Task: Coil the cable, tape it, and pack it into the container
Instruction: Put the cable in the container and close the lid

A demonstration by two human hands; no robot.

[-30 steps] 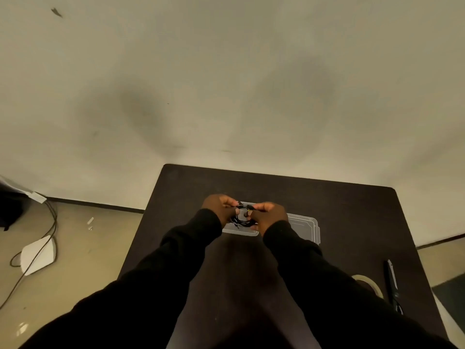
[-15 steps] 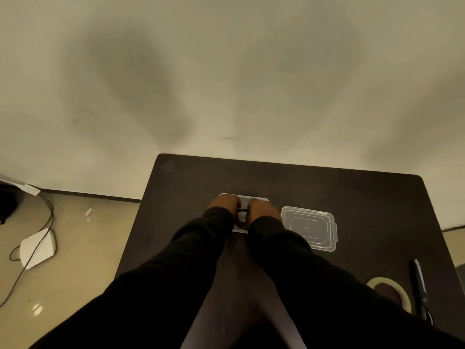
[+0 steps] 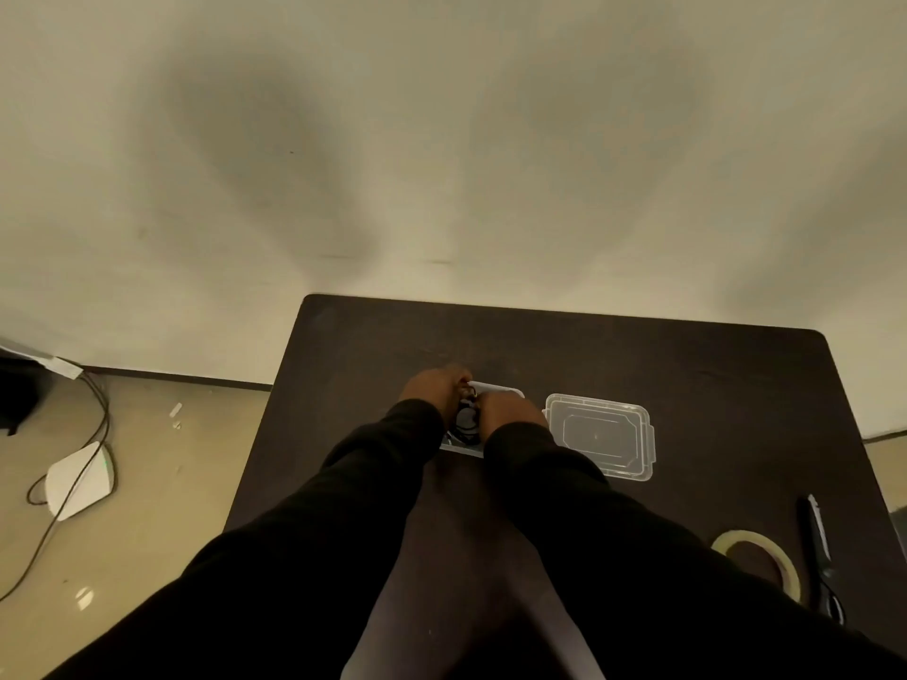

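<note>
A coiled black cable (image 3: 466, 424) lies inside a small clear container (image 3: 495, 388) on the dark table (image 3: 638, 365). My left hand (image 3: 432, 387) and my right hand (image 3: 510, 414) are both down on the coil, fingers pressed around it, and they hide most of the container. The clear lid (image 3: 601, 436) lies flat just right of the container. A roll of tape (image 3: 758, 557) sits near the table's front right, beside black scissors (image 3: 817, 542).
The table stands against a pale wall. On the tan floor to the left lie a white device (image 3: 78, 478) and dark cords (image 3: 98, 414). A dark object (image 3: 19, 390) stands at the far left edge.
Both hands have gone from holding the coil just above the container to pushing it down inside it. The view has shifted, so the lid shows fully on the right.
</note>
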